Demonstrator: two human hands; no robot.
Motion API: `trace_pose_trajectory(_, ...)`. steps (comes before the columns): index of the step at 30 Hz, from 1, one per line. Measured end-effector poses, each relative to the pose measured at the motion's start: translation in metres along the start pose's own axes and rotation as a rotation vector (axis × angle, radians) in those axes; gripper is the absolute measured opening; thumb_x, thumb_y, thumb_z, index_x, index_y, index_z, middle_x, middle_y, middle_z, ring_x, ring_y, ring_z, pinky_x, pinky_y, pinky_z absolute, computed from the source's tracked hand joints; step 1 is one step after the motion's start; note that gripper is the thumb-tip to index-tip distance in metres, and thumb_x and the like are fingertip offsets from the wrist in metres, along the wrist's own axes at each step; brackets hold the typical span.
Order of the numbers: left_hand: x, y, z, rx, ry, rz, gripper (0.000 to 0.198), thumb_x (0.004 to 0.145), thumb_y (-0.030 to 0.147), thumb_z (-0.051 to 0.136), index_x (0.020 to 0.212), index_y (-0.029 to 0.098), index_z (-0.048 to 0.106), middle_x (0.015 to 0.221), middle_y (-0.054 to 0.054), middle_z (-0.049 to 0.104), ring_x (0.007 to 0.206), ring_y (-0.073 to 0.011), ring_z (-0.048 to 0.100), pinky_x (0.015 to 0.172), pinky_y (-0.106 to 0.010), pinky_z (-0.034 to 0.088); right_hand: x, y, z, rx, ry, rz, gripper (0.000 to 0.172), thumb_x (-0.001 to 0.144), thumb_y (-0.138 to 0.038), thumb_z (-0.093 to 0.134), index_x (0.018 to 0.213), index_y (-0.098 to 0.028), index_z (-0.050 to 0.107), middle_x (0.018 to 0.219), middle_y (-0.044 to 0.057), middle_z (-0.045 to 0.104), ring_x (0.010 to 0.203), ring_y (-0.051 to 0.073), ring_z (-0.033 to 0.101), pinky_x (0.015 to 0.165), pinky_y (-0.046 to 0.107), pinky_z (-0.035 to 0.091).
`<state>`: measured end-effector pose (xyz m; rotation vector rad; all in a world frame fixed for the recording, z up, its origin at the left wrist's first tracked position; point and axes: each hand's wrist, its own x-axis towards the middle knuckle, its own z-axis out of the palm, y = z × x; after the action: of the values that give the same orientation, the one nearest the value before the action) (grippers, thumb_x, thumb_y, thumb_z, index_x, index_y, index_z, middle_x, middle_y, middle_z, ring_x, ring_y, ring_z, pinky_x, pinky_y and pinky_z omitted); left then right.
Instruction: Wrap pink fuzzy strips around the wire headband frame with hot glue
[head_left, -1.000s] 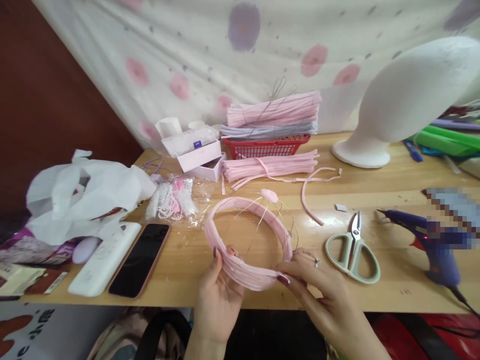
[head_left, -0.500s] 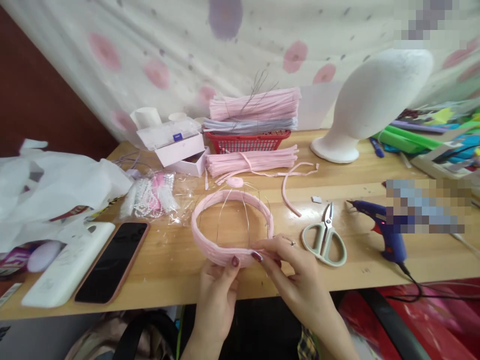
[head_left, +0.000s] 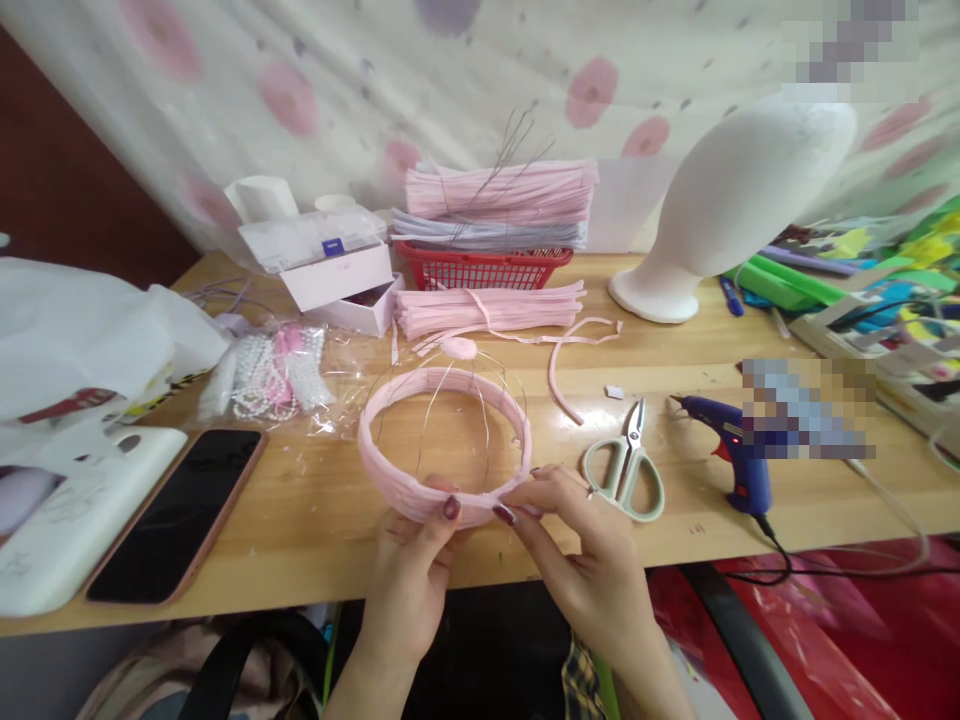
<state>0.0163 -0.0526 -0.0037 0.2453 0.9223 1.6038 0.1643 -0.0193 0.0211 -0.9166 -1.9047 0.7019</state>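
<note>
Left grip (head_left: 409, 570) pinched the pink ring (head_left: 405, 490) at 6 o'clock; right grip (head_left: 589, 540) pinched the same band at 5. Ring sat between both hands, over the near part of the bench (head_left: 322, 510). Thin wires (head_left: 429, 410) arched up to a pink pad (head_left: 459, 348) at its 12. Risks, judged: uneven pinching could've kinked the band; a snag could've bent the wires. Scissors (head_left: 626, 475) lay at 3, by the right hand, easily knocked; glue gun (head_left: 750, 470) farther out, red light showing, possibly hot.
</note>
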Motion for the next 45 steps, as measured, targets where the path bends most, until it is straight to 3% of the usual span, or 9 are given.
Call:
trace_pose_trajectory(5, 0.001, 0.003, 0.006, -0.015, 0.006, 0.02, 0.024, 0.065, 0.031, 0.094, 0.079, 0.017, 0.08, 0.079, -0.005, 0.079, 0.08, -0.0239, 0.077, 0.078, -0.032, 0.065, 0.006, 0.001, 0.002, 0.039, 0.022, 0.016, 0.015, 0.092, -0.009, 0.063, 0.093, -0.022, 0.07, 0.084, 0.001, 0.07, 0.079, 0.015, 0.068, 0.07, 0.026, 0.053)
trace_pose_trajectory(9, 0.006, 0.007, 0.003, -0.043, 0.056, -0.01, 0.03, 0.059, 0.03, 0.097, 0.08, 0.018, 0.081, 0.074, -0.003, 0.079, 0.069, -0.0171, 0.076, 0.066, -0.02, 0.063, 0.013, 0.002, -0.001, 0.032, 0.064, -0.022, 0.018, 0.092, -0.006, 0.062, 0.096, -0.022, 0.07, 0.085, 0.0, 0.071, 0.078, 0.013, 0.069, 0.07, 0.023, 0.054)
trace_pose_trajectory(13, 0.013, 0.015, 0.003, -0.05, 0.043, -0.006, 0.038, 0.059, 0.026, 0.098, 0.093, 0.02, 0.082, 0.086, -0.001, 0.081, 0.07, -0.012, 0.075, 0.065, -0.014, 0.062, 0.026, 0.001, -0.012, -0.016, 0.092, -0.096, 0.024, 0.094, -0.004, 0.058, 0.102, -0.023, 0.07, 0.088, 0.0, 0.071, 0.08, 0.012, 0.07, 0.071, 0.022, 0.055)
trace_pose_trajectory(16, 0.013, 0.024, 0.015, -0.057, 0.017, 0.029, 0.041, 0.062, 0.027, 0.096, 0.1, 0.022, 0.082, 0.089, 0.0, 0.08, 0.071, -0.0115, 0.075, 0.065, -0.015, 0.063, 0.034, -0.002, -0.02, -0.057, 0.097, -0.13, 0.026, 0.094, -0.004, 0.056, 0.103, -0.024, 0.07, 0.088, 0.0, 0.069, 0.08, 0.012, 0.069, 0.07, 0.023, 0.054)
trace_pose_trajectory(22, 0.005, 0.034, 0.039, -0.07, -0.017, 0.054, 0.04, 0.059, 0.031, 0.097, 0.095, 0.021, 0.083, 0.083, 0.0, 0.079, 0.07, -0.0118, 0.075, 0.061, -0.012, 0.061, 0.037, -0.003, -0.028, -0.128, 0.11, -0.146, 0.025, 0.095, -0.005, 0.056, 0.101, -0.024, 0.07, 0.087, 0.0, 0.067, 0.081, 0.012, 0.066, 0.07, 0.023, 0.051)
trace_pose_trajectory(37, 0.005, 0.038, 0.038, -0.137, -0.002, 0.001, 0.031, 0.051, 0.023, 0.1, 0.075, 0.02, 0.081, 0.07, 0.004, 0.079, 0.064, -0.0107, 0.075, 0.059, -0.013, 0.062, 0.016, -0.011, -0.032, -0.101, 0.098, -0.21, 0.024, 0.091, -0.002, 0.064, 0.104, -0.022, 0.07, 0.088, 0.001, 0.07, 0.081, 0.011, 0.068, 0.071, 0.021, 0.054)
trace_pose_trajectory(42, 0.009, 0.032, 0.028, -0.102, -0.054, -0.076, 0.026, 0.055, 0.024, 0.099, 0.073, 0.021, 0.081, 0.07, 0.002, 0.08, 0.064, -0.0103, 0.074, 0.061, -0.014, 0.062, 0.001, -0.016, -0.039, -0.019, -0.092, -0.155, 0.012, 0.095, -0.014, 0.064, 0.098, -0.022, 0.072, 0.085, 0.002, 0.07, 0.078, 0.013, 0.069, 0.067, 0.022, 0.055)
trace_pose_trajectory(44, 0.008, 0.031, 0.026, -0.086, -0.02, -0.085, 0.028, 0.052, 0.025, 0.1, 0.072, 0.02, 0.081, 0.068, 0.003, 0.078, 0.061, -0.0096, 0.073, 0.06, -0.013, 0.061, -0.011, -0.007, -0.045, -0.07, -0.026, -0.074, 0.009, 0.096, -0.019, 0.065, 0.092, -0.022, 0.072, 0.083, 0.002, 0.07, 0.077, 0.015, 0.069, 0.067, 0.024, 0.055)
trace_pose_trajectory(45, 0.007, 0.031, 0.026, -0.074, -0.001, -0.086, 0.03, 0.05, 0.026, 0.101, 0.072, 0.02, 0.081, 0.068, 0.003, 0.078, 0.061, -0.0092, 0.072, 0.059, -0.012, 0.061, -0.017, 0.0, -0.049, -0.13, 0.102, -0.015, 0.01, 0.096, -0.021, 0.065, 0.088, -0.022, 0.071, 0.08, 0.002, 0.069, 0.075, 0.016, 0.068, 0.067, 0.026, 0.054)
